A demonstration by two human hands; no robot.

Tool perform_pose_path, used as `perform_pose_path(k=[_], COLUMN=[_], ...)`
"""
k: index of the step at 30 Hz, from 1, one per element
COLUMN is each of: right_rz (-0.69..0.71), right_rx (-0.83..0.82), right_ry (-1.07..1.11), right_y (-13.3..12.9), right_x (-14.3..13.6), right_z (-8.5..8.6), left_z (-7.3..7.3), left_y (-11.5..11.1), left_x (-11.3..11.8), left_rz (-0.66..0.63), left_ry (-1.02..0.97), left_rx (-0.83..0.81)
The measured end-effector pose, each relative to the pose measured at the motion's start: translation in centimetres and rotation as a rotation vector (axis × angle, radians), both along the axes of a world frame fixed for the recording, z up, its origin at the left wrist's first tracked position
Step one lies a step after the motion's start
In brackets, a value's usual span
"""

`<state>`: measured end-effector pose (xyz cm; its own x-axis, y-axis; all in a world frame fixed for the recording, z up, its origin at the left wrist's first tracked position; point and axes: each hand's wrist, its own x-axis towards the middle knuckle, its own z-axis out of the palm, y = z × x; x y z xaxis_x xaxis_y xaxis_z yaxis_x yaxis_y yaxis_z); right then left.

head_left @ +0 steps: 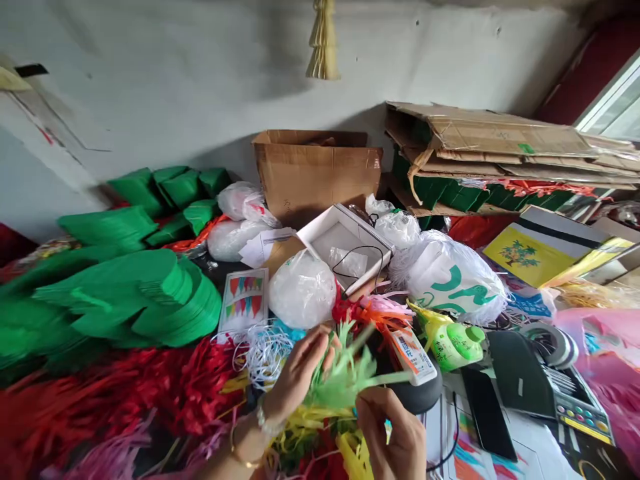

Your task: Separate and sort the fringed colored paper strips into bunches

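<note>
A light green paper tassel [345, 377] with cut strips fanning out is in the middle. My left hand [300, 370], with a bracelet on the wrist, is closed around its left side. My right hand [393, 430] is pinched just below and right of the tassel, close to one long strip. What lies between those fingertips is hidden. Beneath the hands are yellow tassels [313, 420] and red strips. A bundle of white string [265, 353] lies left of my left hand. An orange and white box [414, 357] sits above my right hand.
Stacked green sheets [175, 300] and red tassels [195, 380] cover the left. Behind are a white open box [340, 240], a cardboard box [317, 173] and plastic bags [303, 287]. To the right are a green bottle [455, 345], a phone [487, 413] and tape rolls [550, 343].
</note>
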<state>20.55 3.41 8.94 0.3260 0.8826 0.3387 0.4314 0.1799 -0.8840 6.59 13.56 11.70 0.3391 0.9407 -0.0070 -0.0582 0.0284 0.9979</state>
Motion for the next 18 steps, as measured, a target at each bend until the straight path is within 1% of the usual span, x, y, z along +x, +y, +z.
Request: perform_pose_path(k=[2,4,6,8,10,15,16,18], right_rz=[0.013,0.041,0.084,0.125,0.144,0.123,0.124,0.160], right_rx=[-0.021,-0.052,-0.074,-0.093,-0.110,-0.150,-0.163,-0.189], right_ry=[0.035,0.080,0.104,0.116,0.130,0.123,0.122,0.133], right_y=[0.0,0.2,0.4,0.6,0.7,0.5,0.5,0.5], right_x=[-0.6,-1.1,-1.6,-1.9,-2.1,-1.7,-1.5,-1.1], right_z=[0.9,1.4,1.5,1.4,1.2,0.6,0.5,0.2], left_z=[-1.0,-2.1,-3.0,-3.6,-3.8,-3.3,-3.3,-3.1], left_y=[-2.7,-4.6,-5.8,-6.4,-6.7,-7.2,-7.2,-7.1], left_x=[-0.8,-1.4,-1.9,-2.2,-2.3,-2.2,-2.3,-2.5], left_rz=[0.089,0.158,0.189,0.204,0.206,0.117,0.102,0.087], left_ry=[0.003,0.011,0.012,0.015,0.038,0.213,0.240,0.253], left_rx=[-0.152,-0.264,-0.322,-0.330,-0.266,0.148,0.200,0.226])
